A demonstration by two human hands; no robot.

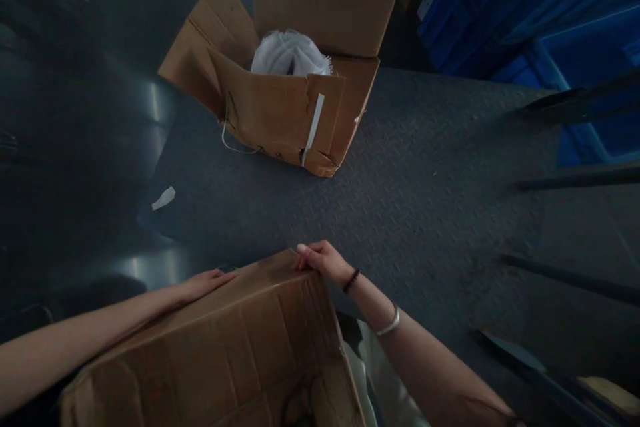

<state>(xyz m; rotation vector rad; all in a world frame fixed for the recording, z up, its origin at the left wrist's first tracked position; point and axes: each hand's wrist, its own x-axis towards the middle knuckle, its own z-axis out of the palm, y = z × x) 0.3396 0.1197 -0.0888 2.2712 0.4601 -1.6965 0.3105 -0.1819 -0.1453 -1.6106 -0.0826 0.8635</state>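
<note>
A large brown cardboard box (pixel 235 353) fills the lower middle of the view, close to me. My left hand (pixel 203 283) lies flat on its upper left edge, fingers stretched out. At the box's far top corner my right hand (pixel 320 259) curls its fingers over the edge and grips it; that wrist wears a dark bead bracelet and a silver bangle.
Farther off on the grey diamond-pattern mat (pixel 425 173) stands an open cardboard box (pixel 280 107) with white wrapped material (pixel 290 53) inside. Blue plastic crates (pixel 575 33) are stacked at upper right. Dark metal bars (pixel 575 180) cross the right side. A white scrap (pixel 164 198) lies left.
</note>
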